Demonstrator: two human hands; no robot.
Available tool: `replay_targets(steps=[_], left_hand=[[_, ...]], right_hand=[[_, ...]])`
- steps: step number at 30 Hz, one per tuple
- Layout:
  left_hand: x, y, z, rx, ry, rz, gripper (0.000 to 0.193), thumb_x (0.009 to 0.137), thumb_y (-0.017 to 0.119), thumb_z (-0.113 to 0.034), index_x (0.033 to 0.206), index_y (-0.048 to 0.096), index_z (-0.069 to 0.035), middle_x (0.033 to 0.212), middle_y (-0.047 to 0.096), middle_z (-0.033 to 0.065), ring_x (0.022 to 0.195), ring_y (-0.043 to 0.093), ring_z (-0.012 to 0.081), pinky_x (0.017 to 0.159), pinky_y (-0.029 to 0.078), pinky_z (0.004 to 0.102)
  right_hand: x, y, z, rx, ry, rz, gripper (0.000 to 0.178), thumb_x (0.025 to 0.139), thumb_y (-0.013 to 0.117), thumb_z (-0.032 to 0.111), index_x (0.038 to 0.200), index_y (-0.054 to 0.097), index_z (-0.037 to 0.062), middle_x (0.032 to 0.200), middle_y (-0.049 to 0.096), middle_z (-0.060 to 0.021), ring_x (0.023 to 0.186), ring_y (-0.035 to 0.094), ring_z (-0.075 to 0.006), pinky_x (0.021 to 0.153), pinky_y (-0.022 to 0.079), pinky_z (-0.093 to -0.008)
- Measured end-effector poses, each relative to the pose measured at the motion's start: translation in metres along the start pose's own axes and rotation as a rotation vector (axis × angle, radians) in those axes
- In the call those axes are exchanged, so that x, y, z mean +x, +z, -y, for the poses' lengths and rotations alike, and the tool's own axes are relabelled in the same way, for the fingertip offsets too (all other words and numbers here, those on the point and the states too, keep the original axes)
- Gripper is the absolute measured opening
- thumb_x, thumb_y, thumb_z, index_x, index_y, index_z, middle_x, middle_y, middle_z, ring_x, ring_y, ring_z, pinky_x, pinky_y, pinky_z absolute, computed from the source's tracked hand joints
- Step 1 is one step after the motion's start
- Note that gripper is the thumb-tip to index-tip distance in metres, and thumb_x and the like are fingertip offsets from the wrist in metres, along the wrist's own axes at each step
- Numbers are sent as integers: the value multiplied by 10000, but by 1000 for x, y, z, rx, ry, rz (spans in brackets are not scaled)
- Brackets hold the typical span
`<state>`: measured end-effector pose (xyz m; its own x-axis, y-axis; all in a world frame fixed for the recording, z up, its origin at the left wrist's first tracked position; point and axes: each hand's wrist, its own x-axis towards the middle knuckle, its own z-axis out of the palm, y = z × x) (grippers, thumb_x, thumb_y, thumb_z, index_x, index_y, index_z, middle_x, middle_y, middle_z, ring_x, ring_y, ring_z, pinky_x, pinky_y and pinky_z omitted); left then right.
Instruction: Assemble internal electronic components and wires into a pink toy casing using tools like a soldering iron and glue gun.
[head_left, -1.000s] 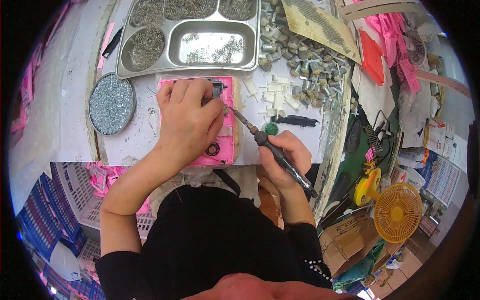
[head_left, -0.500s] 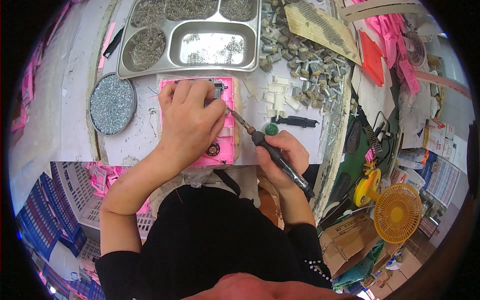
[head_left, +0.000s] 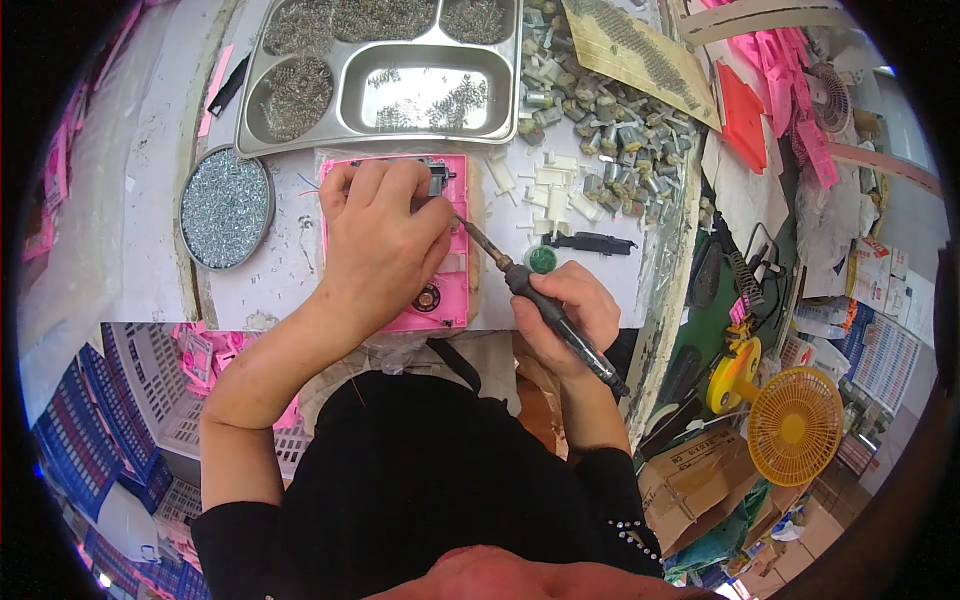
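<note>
In front of me a pink plastic housing (head_left: 455,312) lies on the table, with a round black part (head_left: 427,298) near its lower end. My left hand (head_left: 380,235) rests over the housing, fingers curled and closed, hiding what they pinch. A soldering iron (head_left: 550,308) is gripped in my right hand (head_left: 580,310); its tip reaches the housing's upper right part, close beside my left fingers. Next to the iron is a small round pot of green material (head_left: 541,260). A black plastic piece (head_left: 597,244) lies just right of that pot.
At the back stands a metal compartment tray (head_left: 338,75) with small springs. Left of the housing is a round dish of small screws (head_left: 225,208). White plastic parts (head_left: 552,195) and a heap of small motors (head_left: 610,135) lie to the right. Beyond the table edge is a yellow fan (head_left: 795,425).
Almost nothing differs. Both hands and the soldering iron keep nearly the same place on the housing.
</note>
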<state>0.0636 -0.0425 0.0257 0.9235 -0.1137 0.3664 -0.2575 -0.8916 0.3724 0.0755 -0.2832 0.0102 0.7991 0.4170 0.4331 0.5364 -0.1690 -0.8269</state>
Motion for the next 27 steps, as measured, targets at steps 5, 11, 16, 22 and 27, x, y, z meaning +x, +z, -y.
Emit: replay_targets(steps=[5,11,16,22,27], left_hand=[[-2,1,1,20,5,0,136,782,770,-173,885,691,-131,981,546,43,984,554,244,940,329,448],[-1,1,1,26,11,16,126,790,764,-180,876,681,-141,983,539,41,980,549,246,938,326,450],[-1,0,1,34,16,11,125,790,764,-187,871,680,-142,986,536,40,989,546,248,946,325,454],[-1,1,1,40,9,17,125,793,766,-196,879,695,-140,988,543,42,1000,548,249,963,325,468],[-1,0,0,38,18,13,122,797,764,-196,879,696,-136,992,554,45,1010,553,250,972,324,475]], right_hand=[[0,1,-1,-3,-7,-14,303,797,814,-42,1052,651,-25,752,632,-100,627,579,-185,562,423,-295],[-1,3,-2,-29,-18,5,301,797,814,-41,1049,650,-26,747,630,-101,621,577,-187,560,425,-299],[0,1,-1,-24,-34,-43,333,764,829,-34,1041,647,-3,717,623,-105,589,581,-210,530,430,-311],[-1,-2,1,-32,-22,-58,347,744,841,-35,1030,649,4,704,628,-105,571,580,-218,512,425,-311],[1,-5,2,-43,-26,-70,337,746,843,-34,1026,659,1,708,633,-106,570,576,-214,513,419,-308]])
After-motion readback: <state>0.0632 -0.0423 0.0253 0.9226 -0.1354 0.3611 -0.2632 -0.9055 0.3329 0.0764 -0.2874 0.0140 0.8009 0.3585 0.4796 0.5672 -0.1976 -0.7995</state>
